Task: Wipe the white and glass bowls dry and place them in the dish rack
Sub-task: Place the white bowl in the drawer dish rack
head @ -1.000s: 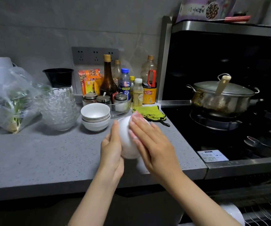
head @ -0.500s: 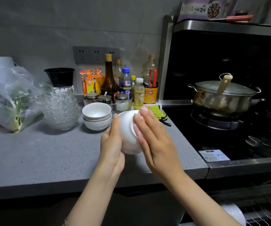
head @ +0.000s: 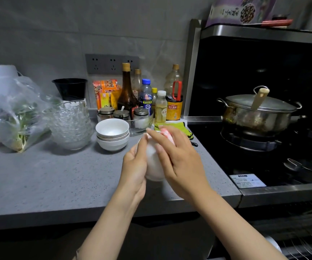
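White bowl [head: 152, 166] in left hand [head: 134, 166], right hand [head: 181, 162] pressing.

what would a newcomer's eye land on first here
Dead centre, the left hand holds a white bowl while the right hand presses a pink cloth against it. Behind sit a stack of white bowls and, further left, stacked glass bowls; a lidded steel pot stands on the stove at right.

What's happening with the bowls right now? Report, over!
Left hand grips white bowl over the counter. Right hand presses pink cloth against it. White stack and glass stack wait behind. Nothing seen in the way.
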Demonstrator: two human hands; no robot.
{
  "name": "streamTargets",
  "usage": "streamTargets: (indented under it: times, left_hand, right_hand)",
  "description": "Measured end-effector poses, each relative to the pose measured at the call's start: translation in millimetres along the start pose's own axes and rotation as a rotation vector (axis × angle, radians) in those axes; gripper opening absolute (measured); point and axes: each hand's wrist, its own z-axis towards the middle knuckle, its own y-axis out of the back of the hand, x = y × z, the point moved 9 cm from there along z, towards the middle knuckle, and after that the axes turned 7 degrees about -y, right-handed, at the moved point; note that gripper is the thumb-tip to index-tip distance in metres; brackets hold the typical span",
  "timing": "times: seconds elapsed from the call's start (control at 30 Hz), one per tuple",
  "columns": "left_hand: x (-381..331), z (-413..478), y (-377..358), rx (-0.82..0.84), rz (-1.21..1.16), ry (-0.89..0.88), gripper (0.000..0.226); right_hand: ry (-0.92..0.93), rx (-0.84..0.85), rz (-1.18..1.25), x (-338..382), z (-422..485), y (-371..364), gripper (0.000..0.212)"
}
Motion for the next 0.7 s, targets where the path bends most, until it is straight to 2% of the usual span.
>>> streamTargets:
  times: [0.13,0.23,0.33,0.47,0.57,0.7]
  left_hand:
    - [-6.9,5.4,9.2,-0.006,0.009,-0.046,0.03]
    - [-10.5,13.4,23.5,-0.033,0.009,-0.051,0.029]
    - [-12.7,21.5,39.8,-0.041,0.043,-0.047,0.027]
    - [-11.0,24.8,54.9,-0.035,0.102,-0.079,0.026]
    - [-3.9,23.3,58.2,-0.019,0.118,-0.081,0.024]
    - [5.8,19.7,52.2,0.016,0.119,-0.075,0.023]
  right_hand:
    - [-0.13,0.034,0.257,-30.8,6.2,0.4,0.039]
    - [-0.187,0.055,0.33,-61.2,1.2,-5.4,0.036]
    - [-0.253,0.135,0.213,-96.8,-11.5,-20.0,0.037]
    - [-0.337,0.363,0.021,-135.4,-38.3,-43.4,0.04]
    - [-0.37,0.55,-0.01,-144.8,-59.7,-57.4,0.042]
    - [-0.418,0.582,0.065,-148.2,-68.3,-51.1,0.046]
